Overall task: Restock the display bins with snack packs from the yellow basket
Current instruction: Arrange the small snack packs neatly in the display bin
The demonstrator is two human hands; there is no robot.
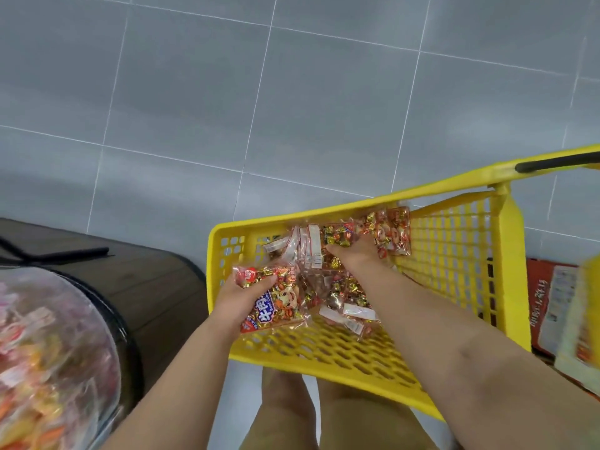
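Below, both hands reach into a yellow basket at five o'clock: left hand clamped on a snack pack, right hand pressed palm-down on loose packs, grip unclear

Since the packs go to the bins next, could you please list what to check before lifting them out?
1. Left hand grip on snack pack: ok, fingers wrapped over it.
2. Right hand grip on a pack: cannot tell, it only presses into the pile.
3. Packs left in yellow basket: ok, several.
4. Display bin within reach: ok, at left.
5. Room in bin: cannot tell, blurred.
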